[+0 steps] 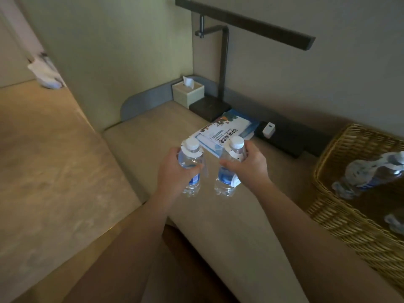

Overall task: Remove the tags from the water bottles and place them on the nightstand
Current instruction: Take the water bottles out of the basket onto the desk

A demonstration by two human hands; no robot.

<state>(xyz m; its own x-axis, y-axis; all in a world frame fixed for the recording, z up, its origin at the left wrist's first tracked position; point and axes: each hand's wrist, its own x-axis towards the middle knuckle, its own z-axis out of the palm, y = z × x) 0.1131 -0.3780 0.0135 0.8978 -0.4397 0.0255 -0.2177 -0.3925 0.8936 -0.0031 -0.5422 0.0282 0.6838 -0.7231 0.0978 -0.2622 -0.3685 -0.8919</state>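
Two bottles stand upright in our hands at the centre of the frame, held just above the nightstand (218,226). Our left hand (172,171) has its grip clamped round the left bottle (190,171), fingers curled over its clear body above the blue label. Our right hand (251,162) has its grip clamped round the right bottle (227,180), thumb across the front. The bottles are near each other but apart. Each has a white cap, and a white tag still sits round each neck: the left tag (194,152) as a collar below the cap, the right tag (231,153) the same, with a white piece hanging lower beside the label.

Just behind the bottles lies a printed packet (220,132). Further up, in the corner, stand a tissue box (188,92) and a dark lamp (225,68) on its square base. A white charger (268,129) sits on a black strip along the wall. At the right edge a wicker basket (349,226) holds more bottles (369,173), blurred.
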